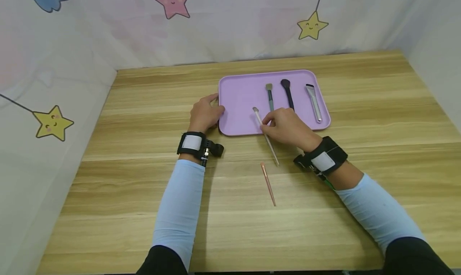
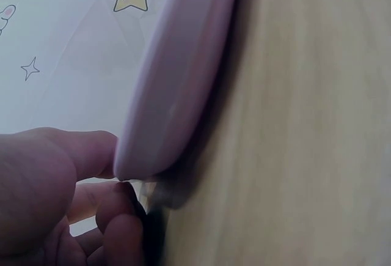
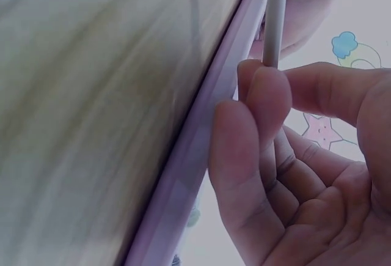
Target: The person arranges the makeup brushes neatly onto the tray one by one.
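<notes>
My right hand point(image 1: 288, 127) pinches a slim makeup brush point(image 1: 272, 150) with a pale handle between thumb and fingertips. The brush slants over the near rim of a lilac tray point(image 1: 237, 103), its head above the tray and its handle end toward me. In the right wrist view the pale handle point(image 3: 276, 21) rises from the pinch. My left hand point(image 1: 205, 114) grips the tray's left edge, thumb at the rim and fingers curled beside and below it in the left wrist view. On the tray lie a green-grey brush point(image 1: 269, 95), a black brush point(image 1: 288, 93) and a silver-handled brush point(image 1: 314, 103).
A thin rose-gold brush point(image 1: 268, 185) lies on the wooden table point(image 1: 126, 211) in front of the tray. Behind the table hangs a pale cloth point(image 1: 223, 31) printed with stars, and more of it covers the left side.
</notes>
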Demonstrator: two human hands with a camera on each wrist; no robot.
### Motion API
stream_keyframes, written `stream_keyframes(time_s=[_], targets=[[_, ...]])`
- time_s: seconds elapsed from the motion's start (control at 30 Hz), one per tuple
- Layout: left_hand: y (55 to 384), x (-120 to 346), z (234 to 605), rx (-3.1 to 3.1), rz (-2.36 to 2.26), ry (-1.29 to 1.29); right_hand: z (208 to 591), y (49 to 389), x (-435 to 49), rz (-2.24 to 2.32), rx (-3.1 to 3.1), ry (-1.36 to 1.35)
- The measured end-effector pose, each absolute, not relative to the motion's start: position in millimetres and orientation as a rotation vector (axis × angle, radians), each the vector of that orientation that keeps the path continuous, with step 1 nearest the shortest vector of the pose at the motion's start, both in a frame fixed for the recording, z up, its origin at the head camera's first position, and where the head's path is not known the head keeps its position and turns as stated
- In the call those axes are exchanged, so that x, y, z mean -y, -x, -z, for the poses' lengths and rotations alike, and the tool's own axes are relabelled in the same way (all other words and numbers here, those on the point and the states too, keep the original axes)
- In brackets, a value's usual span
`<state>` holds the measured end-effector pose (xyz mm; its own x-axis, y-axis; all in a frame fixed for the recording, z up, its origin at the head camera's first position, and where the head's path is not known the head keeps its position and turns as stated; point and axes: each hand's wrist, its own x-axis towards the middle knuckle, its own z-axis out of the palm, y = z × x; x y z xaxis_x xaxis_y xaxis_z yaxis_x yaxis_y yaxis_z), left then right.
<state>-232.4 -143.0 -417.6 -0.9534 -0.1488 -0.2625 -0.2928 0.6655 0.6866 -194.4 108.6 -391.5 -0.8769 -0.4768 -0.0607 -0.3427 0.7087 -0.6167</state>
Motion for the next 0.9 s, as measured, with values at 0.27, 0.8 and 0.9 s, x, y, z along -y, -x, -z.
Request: stream_keyframes(time_s=[0.27,0.8,0.9], targets=[[232.7,140.6,422.4,-2.711,-1.146,0.347,392.9,199.4,-109.8,0.908,-2.708,0.628],[235.0,143.7,421.5,-2.72,-1.137,0.366,390.2,208.0,-102.3,0.958,-2.726,0.629],[234.7,144.9,421.5,-2.717,-1.144,0.37,389.3,210.3,-100.0,0.979,-2.722,0.627]])
